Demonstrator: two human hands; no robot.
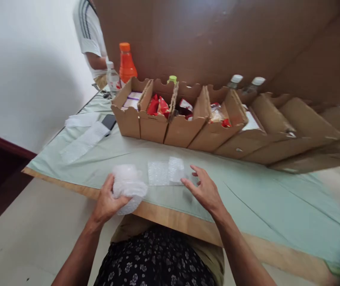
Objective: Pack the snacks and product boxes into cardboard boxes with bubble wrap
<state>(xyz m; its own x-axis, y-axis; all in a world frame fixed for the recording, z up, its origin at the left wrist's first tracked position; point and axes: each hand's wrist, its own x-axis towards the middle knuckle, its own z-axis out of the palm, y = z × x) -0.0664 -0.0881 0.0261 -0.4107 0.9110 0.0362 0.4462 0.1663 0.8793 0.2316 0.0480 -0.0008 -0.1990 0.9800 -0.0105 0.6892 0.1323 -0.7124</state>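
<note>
My left hand [109,202] is closed around a bundle of bubble wrap [129,186] at the table's front edge. Whatever the bundle may contain is hidden by its white, cloudy layers. Just right of it, a flat bubble wrap sheet [158,173] lies on the green cloth, its right end folded or doubled over. Beside that end my right hand [203,188] hovers with thumb and fingers apart, holding nothing; whether the thumb tip touches the sheet I cannot tell.
Cardboard bins [152,127] stand in a row across the table, several with red packets. Behind them are an orange bottle [127,65] and clear bottles. More bubble wrap strips [84,142] and a dark phone [109,122] lie left. A person's sleeve [90,33] shows beyond.
</note>
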